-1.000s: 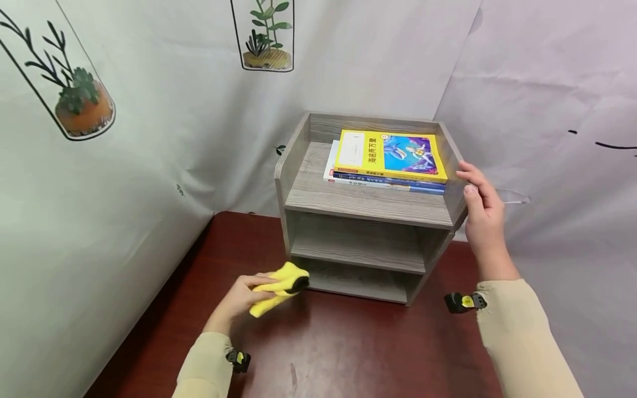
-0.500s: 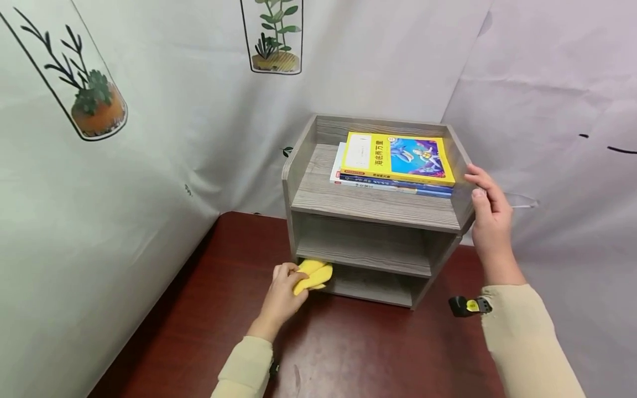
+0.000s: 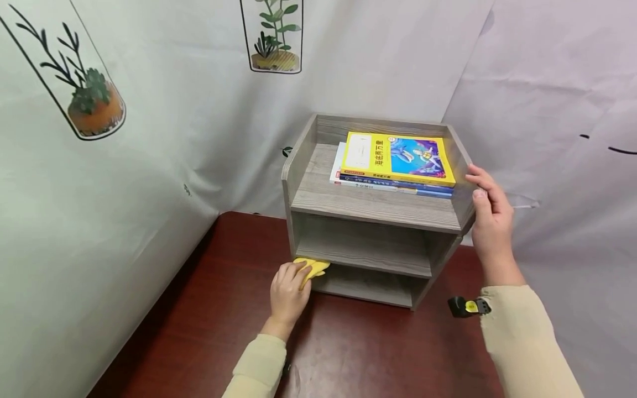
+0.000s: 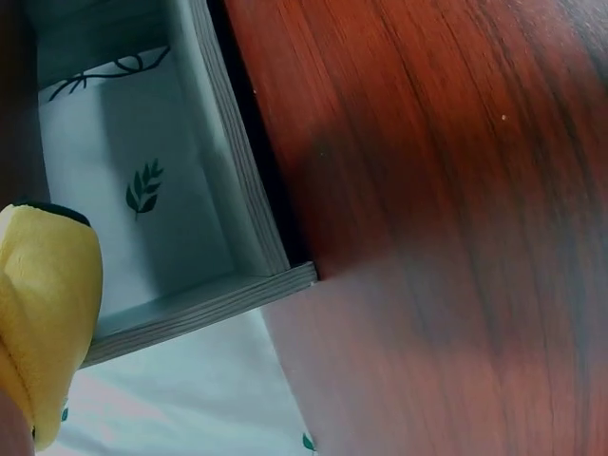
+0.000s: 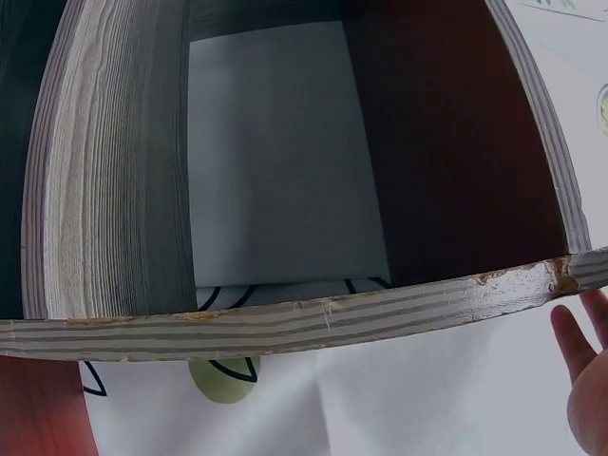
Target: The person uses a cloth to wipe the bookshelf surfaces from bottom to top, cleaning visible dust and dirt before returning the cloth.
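My left hand (image 3: pixel 290 293) pinches a folded yellow cloth (image 3: pixel 314 268) at the left end of the grey wooden shelf unit (image 3: pixel 368 213), by the opening of its lowest compartment. In the left wrist view the cloth (image 4: pixel 47 304) shows a dark edge and stands beside the unit's boards (image 4: pixel 204 309). My right hand (image 3: pixel 492 226) rests against the outer right side panel near the top, fingers fairly straight. In the right wrist view, fingertips of that hand (image 5: pixel 587 370) show beside the panel's front edge (image 5: pixel 380 321).
Several stacked books (image 3: pixel 398 160), a yellow one uppermost, lie on the unit's top shelf. The unit stands on a dark red table (image 3: pixel 358 354). Pale wall sheeting (image 3: pixel 164 110) with printed plants surrounds the table at the left and back.
My left hand has moved right and up with the cloth, from in front of the unit to its lower left opening. The right hand stays on the side panel; the head view has shifted slightly.
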Demonstrator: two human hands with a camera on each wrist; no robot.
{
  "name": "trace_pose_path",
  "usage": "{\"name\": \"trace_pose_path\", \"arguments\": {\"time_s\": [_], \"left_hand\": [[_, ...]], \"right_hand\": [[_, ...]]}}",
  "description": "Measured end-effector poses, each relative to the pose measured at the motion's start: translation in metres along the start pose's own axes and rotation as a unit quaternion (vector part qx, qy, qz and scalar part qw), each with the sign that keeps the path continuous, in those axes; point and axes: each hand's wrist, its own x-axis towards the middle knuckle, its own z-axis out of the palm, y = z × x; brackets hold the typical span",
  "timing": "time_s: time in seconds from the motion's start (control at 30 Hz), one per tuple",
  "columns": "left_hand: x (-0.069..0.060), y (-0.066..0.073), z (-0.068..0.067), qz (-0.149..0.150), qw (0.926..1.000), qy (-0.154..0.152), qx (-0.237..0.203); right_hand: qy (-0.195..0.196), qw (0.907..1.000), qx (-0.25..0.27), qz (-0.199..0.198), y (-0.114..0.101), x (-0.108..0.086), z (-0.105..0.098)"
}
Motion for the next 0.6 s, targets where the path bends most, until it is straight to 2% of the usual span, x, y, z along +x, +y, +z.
{"name": "trace_pose_path", "arguments": {"time_s": [0.13,0.4,0.5,0.6], "left_hand": [[0.001,-0.002,0.004,-0.008,0.9998,0.012,0.014],[0.003,0.001,0.009,-0.046,0.9978,0.013,0.045],[0.001,0.002,0.012,-0.057,0.997,0.015,0.051],[-0.001,0.003,0.015,-0.063,0.9965,0.011,0.054]], "right_hand": [[0.003,1.0,-0.003,-0.004,0.005,0.002,-0.001],[0.008,0.9997,-0.004,-0.024,-0.021,0.0,0.004],[0.018,0.9993,-0.007,-0.033,-0.021,0.0,0.007],[0.02,0.9979,-0.012,-0.06,-0.015,0.0,0.006]]}}
